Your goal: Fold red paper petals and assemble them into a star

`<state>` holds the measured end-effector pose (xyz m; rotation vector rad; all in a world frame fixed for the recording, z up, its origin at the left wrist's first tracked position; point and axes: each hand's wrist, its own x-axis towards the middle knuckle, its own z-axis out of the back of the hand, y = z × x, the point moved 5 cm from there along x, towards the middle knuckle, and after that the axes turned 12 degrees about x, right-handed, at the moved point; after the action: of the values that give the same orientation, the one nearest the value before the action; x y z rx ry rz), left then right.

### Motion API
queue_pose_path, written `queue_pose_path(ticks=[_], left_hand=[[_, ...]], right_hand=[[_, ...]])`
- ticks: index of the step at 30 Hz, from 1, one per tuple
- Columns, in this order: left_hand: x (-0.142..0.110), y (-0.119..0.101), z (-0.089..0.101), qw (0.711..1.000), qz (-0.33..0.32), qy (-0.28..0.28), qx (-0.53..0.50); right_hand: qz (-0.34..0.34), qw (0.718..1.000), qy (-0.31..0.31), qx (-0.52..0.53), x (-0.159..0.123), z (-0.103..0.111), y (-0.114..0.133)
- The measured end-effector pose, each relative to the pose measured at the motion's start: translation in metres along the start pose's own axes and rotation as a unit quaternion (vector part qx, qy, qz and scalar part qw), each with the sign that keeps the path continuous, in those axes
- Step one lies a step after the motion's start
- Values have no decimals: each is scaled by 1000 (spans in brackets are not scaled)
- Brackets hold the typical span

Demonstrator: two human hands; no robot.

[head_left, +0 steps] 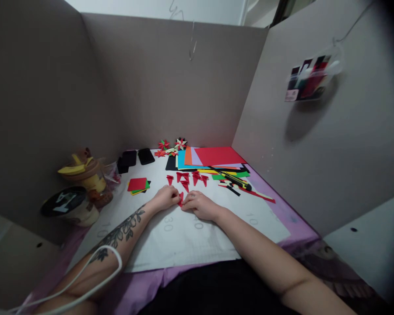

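Note:
Near the middle of the white sheet, my left hand [167, 197] and my right hand [199, 205] come together around a small folded red paper piece [181, 199]. The fingers of both hands are closed on it, left hand on its left side, right hand on its lower right. Just beyond my hands lie several similar folded red paper pieces [184, 185], pointed at one end. To the left of my left hand sits a small stack of square papers [138, 184], red on top with green, yellow and black edges showing beneath.
Coloured paper sheets [216, 156] lie at the back right, with a yellow-black utility knife [238, 180] and paper strips [261, 195] before them. Folded paper stars [180, 143] and black cases [146, 156] are at the back. Containers [70, 205] stand left; grey panels [177, 78] enclose the table.

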<state>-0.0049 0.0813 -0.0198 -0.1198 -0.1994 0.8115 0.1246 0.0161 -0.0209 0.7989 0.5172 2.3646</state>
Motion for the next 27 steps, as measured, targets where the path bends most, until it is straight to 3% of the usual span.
queue_pose_path(ticks=[10, 17, 27], left_hand=[[-6, 8, 4, 997, 62, -48, 13], [-7, 16, 8, 994, 96, -48, 10], [-4, 24, 8, 990, 125, -59, 2]], right_hand=[[-13, 1000, 2, -1, 1, 1, 6], [-9, 1000, 16, -9, 1, -2, 10], [-87, 991, 95, -23, 3, -11, 15]])
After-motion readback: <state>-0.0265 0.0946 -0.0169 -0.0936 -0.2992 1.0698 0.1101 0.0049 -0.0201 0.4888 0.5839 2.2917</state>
